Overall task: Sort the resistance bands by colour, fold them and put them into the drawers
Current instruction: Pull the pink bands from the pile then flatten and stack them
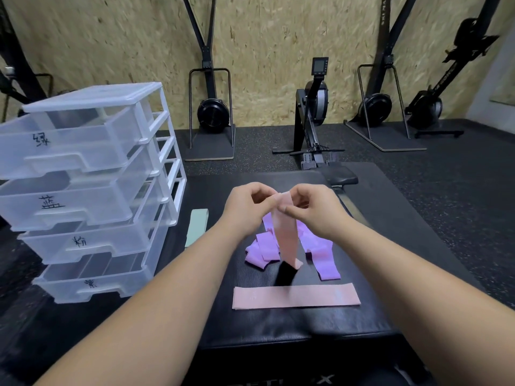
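Note:
My left hand (246, 208) and my right hand (315, 210) pinch the top end of a pink resistance band (287, 235) that hangs down, its lower end touching the black padded box (278, 324). A second pink band (295, 298) lies flat near the box's front. Behind the hanging band is a loose heap of purple bands (267, 249). A pale green band (197, 228) lies flat at the box's left side. At the left stands a clear plastic drawer unit (89, 190), each drawer pulled out and marked with a handwritten label.
A rowing machine (315, 121) stands on the dark rubber floor just behind the box, its seat (341, 175) close to the far edge. Two ski machines with stands (211, 112) line the chipboard wall. The drawer unit's lower part blocks the box's left side.

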`<state>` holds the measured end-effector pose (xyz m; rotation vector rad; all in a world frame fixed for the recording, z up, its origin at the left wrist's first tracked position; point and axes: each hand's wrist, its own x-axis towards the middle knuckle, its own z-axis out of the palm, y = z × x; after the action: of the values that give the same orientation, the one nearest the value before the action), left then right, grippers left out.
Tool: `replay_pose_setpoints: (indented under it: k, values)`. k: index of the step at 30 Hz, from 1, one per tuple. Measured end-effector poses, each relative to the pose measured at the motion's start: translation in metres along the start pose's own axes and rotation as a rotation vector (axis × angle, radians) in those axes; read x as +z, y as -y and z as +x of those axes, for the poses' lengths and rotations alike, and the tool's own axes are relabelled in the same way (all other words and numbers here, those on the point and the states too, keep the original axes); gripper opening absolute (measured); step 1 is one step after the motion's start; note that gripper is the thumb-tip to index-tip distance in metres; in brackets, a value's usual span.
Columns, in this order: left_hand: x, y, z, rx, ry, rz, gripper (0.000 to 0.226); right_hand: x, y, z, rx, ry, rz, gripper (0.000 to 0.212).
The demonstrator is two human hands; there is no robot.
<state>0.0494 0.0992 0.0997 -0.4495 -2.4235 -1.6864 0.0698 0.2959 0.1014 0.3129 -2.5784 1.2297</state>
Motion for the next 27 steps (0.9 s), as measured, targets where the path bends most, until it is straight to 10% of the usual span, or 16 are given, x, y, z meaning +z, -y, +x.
replay_pose_setpoints:
  k: [27]
  values:
    - [-0.032, 0.090, -0.079, -0.363, 0.387, 0.060, 0.027, -0.019, -0.071, -0.087, 0.470, -0.347, 0.348, 0.015]
